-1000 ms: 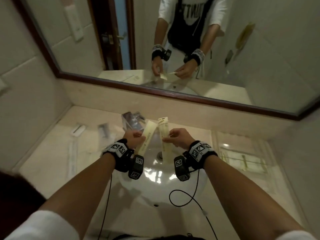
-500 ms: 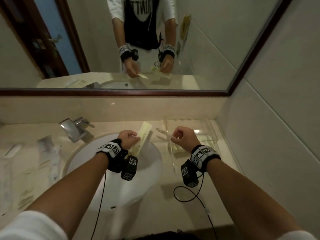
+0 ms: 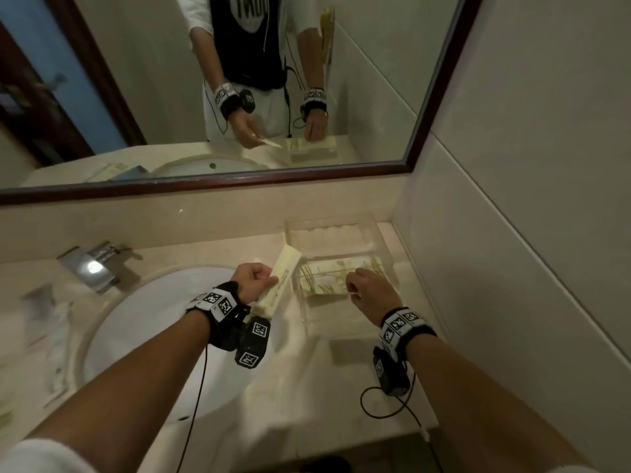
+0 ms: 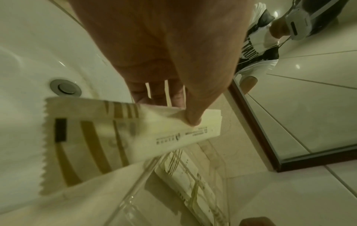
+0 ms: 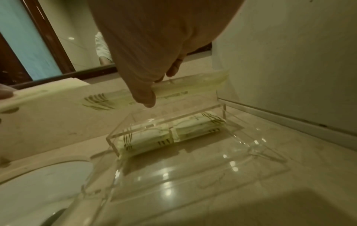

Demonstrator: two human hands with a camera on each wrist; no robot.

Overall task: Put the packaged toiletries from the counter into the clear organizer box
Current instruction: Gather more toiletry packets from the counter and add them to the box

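Head view, near to far: both forearms reach in over the counter's [image 3: 307, 401] front edge, a bare strip of stone between the basin [image 3: 143, 336] rim and the right wall. Left hand [image 3: 251, 281] hangs over the basin's right rim, thumb and fingers pinching a long cream packet [image 3: 285, 268] near its middle; packet tilts up toward the clear organizer box [image 3: 341, 322], its top end just beside the box's left wall, not inside. Left wrist view shows the thumb [image 4: 193, 117] pressed on the packet [image 4: 123, 134], its zigzag end over the basin. Right hand [image 3: 367, 290] is over the box, fingers curled; right wrist view shows thumb [image 5: 144, 97] and fingers pinching a second packet [image 5: 193, 87] above the open top, level with the back rim. Box [image 5: 166, 120] sits at the counter's right back corner, close to the wall, and holds several packets [image 5: 173, 133] lying flat along its far side; near half looks open. More wrapped items [image 3: 51, 322] lie blurred on the counter's left end, well apart from the box. Faucet [image 3: 90, 264] stands behind the basin at the back edge, under the mirror [image 3: 239, 97].
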